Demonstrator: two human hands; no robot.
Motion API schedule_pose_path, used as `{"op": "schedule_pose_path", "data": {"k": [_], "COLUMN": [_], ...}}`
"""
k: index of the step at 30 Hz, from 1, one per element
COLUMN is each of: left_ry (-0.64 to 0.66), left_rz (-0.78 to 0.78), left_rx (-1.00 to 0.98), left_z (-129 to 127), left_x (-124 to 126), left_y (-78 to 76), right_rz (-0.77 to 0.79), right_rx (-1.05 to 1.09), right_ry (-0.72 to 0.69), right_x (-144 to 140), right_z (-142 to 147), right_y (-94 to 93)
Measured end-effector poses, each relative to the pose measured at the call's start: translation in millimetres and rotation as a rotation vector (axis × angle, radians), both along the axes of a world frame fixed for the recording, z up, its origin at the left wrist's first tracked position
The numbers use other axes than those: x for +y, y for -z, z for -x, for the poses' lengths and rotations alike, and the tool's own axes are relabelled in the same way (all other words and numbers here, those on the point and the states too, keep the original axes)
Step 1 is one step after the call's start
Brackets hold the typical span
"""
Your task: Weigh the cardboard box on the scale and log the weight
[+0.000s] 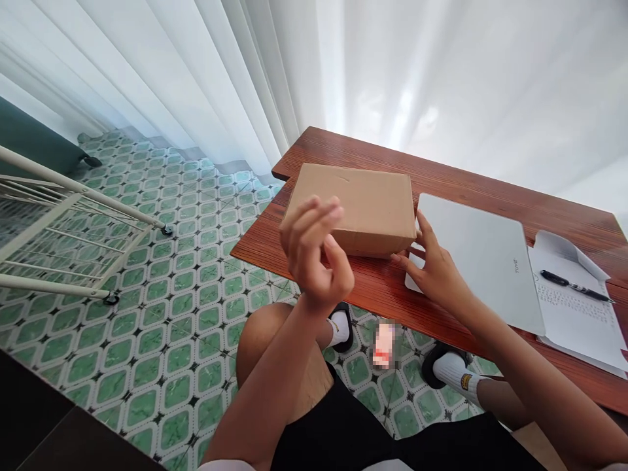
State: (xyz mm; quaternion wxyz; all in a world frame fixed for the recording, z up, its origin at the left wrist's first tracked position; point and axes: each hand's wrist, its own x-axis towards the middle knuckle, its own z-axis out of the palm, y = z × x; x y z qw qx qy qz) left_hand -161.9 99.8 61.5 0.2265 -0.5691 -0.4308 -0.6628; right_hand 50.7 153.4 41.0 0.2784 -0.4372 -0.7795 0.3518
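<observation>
Raised nearest me, my left hand curls loosely around nothing, while my right hand, fingers spread, steadies the plain brown cardboard box lying flat on the reddish wooden counter beside a white laptop.

A black pen lies on a written sheet.

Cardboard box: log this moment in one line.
left hand: raised, curled, empty | right hand: open, touching cardboard box | box: closed, on wooden table
</observation>
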Motion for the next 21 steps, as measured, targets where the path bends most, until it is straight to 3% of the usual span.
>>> {"op": "schedule_pose_path", "data": {"k": [4,10,17,21], "left_ry": [0.165,0.334,0.556,0.701], "left_rz": [0.0,0.026,-0.006,0.024], "left_rx": [0.233,0.506,0.768,0.861], "left_z": [-33,-91,-139,-153], "left_x": [-4,-5,-16,-20], "left_y": [-0.2,19.6,38.0,46.8], "right_rz": [-0.12,-0.381,-0.417,-0.517], "right_rx": [-0.083,-0.166,-0.245,-0.316], "right_ry": [0.041,0.105,0.143,0.257], "right_x": [-8,-27,-35,-29], "right_z": [-25,-77,-153,-203], "right_y": [-11.9,-33.5,-32.3,-33.8]}}
